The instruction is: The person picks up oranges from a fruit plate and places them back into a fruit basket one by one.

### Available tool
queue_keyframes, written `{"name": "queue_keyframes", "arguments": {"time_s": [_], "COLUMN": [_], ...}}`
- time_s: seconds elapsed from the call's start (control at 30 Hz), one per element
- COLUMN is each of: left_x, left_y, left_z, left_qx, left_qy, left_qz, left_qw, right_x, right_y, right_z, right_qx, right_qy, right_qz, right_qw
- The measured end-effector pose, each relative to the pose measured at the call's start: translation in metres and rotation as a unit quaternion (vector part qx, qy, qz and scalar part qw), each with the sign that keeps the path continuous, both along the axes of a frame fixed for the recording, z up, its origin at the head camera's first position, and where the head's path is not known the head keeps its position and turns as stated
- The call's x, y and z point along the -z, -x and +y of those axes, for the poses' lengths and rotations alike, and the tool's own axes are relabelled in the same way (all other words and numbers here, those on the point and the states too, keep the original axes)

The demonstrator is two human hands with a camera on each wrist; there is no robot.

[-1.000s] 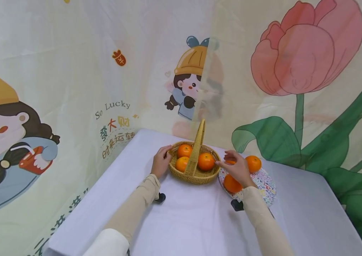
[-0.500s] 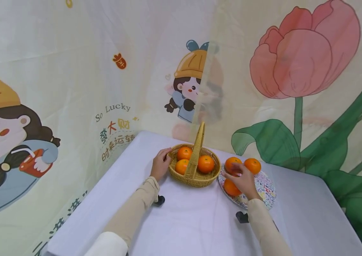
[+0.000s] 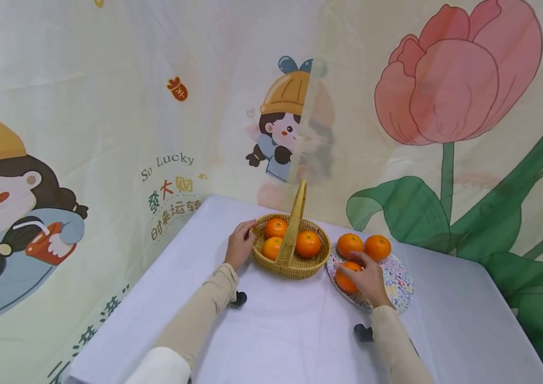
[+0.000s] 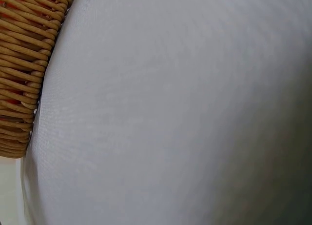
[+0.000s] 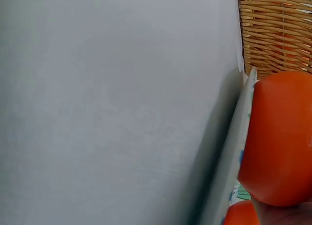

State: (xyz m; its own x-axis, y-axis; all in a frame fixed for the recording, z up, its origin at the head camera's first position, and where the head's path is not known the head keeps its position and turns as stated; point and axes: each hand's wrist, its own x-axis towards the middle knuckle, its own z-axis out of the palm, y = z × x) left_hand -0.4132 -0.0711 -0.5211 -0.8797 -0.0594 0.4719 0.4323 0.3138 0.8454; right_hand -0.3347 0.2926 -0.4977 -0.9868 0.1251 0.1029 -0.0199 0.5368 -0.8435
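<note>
A woven basket [image 3: 289, 269] with a tall arched handle stands on the table and holds three oranges, among them a basket orange [image 3: 308, 244]. My left hand [image 3: 240, 246] grips the basket's left rim with its fingertips. To the right, a speckled plate [image 3: 400, 282] bears three more oranges. My right hand [image 3: 369, 277] curls its thumb and fingers round the near orange [image 3: 346, 281] on that plate. The right wrist view shows this orange [image 5: 280, 142] large beside the plate's edge, with part of the hand [image 5: 285, 213] beneath it. Hidden in the left wrist view is the left hand.
Behind the gripped one lie a back-left orange [image 3: 350, 244] and a back-right orange [image 3: 378, 247]. A white cloth covers the table [image 3: 276, 330]. Printed curtains [image 3: 233, 106] hang close behind it. Small black devices sit at both wrists.
My right hand has drawn back from beside the basket to the plate and closed round the near orange. The left hand stays at the basket's rim.
</note>
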Motion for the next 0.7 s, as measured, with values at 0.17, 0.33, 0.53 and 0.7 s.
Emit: {"name": "queue_keyframes", "arguments": {"time_s": [0.17,0.33,0.53,0.7], "left_x": [0.0,0.001,0.002,0.002], "left_y": [0.001,0.0,0.002,0.003], "left_z": [0.0,0.001,0.001,0.001], "left_qx": [0.001,-0.004,-0.007,-0.003], "left_qy": [0.003,0.001,0.006,0.003], "left_qz": [-0.003,-0.006,-0.002,0.003], "left_qw": [1.0,1.0,1.0,1.0], "right_x": [0.004,0.009,0.013,0.015], "right_y": [-0.004,-0.006,-0.004,-0.003], "right_z": [0.0,0.0,0.001,0.002], "right_qx": [-0.003,-0.005,-0.013,-0.014], "right_qy": [-0.029,-0.049,-0.057,-0.064], "right_qz": [-0.027,-0.045,-0.045,-0.039], "right_qw": [0.999,0.998,0.997,0.997]}}
